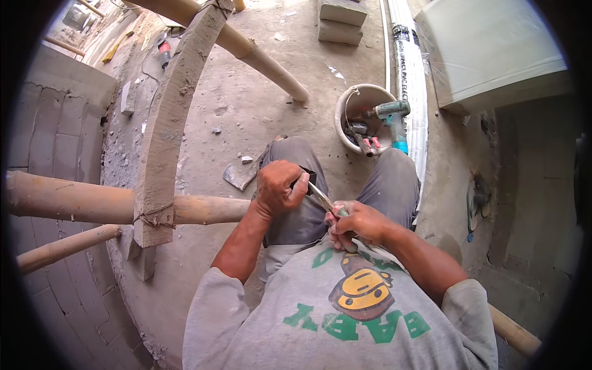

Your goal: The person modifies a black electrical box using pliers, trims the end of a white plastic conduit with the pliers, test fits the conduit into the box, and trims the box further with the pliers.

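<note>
My left hand [280,186] is closed around a small black, box-shaped piece [304,180], resting over my left knee; most of the piece is hidden by my fingers. My right hand [359,223] grips a pair of pliers [320,197] by the handles, in front of my shirt. The metal jaws of the pliers point up and left and reach the black piece. Whether the jaws are clamped on it I cannot tell.
A bucket [343,123] holding tools stands beyond my right knee, with a teal power drill [393,117] at its rim. White pipes [414,92] run along the right. Bamboo poles [80,197] and a wooden plank [166,135] cross the left. Grey blocks [341,21] lie ahead.
</note>
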Demonstrator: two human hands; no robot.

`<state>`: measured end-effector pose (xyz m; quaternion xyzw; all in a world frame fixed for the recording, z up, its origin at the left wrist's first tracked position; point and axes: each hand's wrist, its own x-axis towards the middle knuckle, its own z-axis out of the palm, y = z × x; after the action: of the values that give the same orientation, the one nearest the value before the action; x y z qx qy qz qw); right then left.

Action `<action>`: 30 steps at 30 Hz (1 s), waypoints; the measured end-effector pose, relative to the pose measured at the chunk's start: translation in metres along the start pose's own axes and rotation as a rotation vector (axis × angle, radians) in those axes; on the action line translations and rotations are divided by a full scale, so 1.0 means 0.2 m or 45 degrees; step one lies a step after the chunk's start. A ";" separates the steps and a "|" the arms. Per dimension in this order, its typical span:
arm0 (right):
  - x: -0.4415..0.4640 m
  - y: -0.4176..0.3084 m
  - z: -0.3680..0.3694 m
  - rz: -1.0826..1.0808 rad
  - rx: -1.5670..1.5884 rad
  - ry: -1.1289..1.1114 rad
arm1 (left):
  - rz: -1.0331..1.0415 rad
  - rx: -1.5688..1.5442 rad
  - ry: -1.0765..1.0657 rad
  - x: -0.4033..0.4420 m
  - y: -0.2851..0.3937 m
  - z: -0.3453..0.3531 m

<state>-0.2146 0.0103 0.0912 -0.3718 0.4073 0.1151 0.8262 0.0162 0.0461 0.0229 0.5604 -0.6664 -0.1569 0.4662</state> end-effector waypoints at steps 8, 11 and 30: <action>0.04 0.01 0.08 -0.401 -0.919 0.471 | -0.508 -0.172 0.268 -0.01 -0.01 0.01; 0.05 -0.03 0.13 -0.363 -0.973 0.512 | -0.551 -0.098 0.287 0.00 0.00 0.00; 0.13 0.03 0.09 -0.090 0.440 -0.348 | -0.601 -0.526 0.503 -0.09 0.02 0.06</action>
<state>-0.1899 0.0245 0.0758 -0.2196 0.2921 0.0638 0.9286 0.0038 0.0599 0.0109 0.6121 -0.3702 -0.2801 0.6402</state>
